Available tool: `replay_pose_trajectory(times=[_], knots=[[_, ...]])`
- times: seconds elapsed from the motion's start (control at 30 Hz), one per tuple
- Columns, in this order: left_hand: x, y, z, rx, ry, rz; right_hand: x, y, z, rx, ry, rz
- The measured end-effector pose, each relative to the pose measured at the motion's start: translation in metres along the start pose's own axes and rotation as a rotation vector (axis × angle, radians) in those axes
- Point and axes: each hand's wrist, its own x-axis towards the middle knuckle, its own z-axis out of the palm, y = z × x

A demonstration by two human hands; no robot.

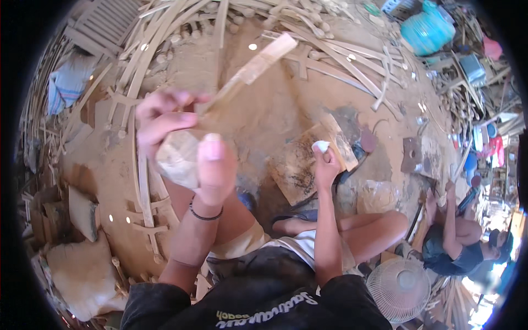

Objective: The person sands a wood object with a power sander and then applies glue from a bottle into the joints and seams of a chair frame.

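Pale wood fills your left hand in the head view: you grip a long wooden piece by its thick, faceted end, its shaft slanting up and rightward over the sandy floor. Your right hand pinches a small white scrap, its kind unclear, above a stained board.

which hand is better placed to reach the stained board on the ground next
The right hand, probably: it shows against the stained board with only a small white piece pinched; the left hand, off to the left, grips a long wooden piece.
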Motion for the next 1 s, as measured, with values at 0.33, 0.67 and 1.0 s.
replay_pose_trajectory(times=[0.33,0.67,1.0], knots=[[-0.011,0.014,0.014,-0.165,-0.176,-0.108,-0.033,-0.208,0.035,-0.073,-0.15,-0.648],[-0.01,0.013,0.013,-0.105,-0.209,-0.077,-0.024,-0.244,0.055,-0.182,-0.034,-0.909],[-0.009,0.015,0.009,-0.103,-0.211,-0.105,-0.024,-0.254,0.061,-0.214,-0.001,-0.953]])
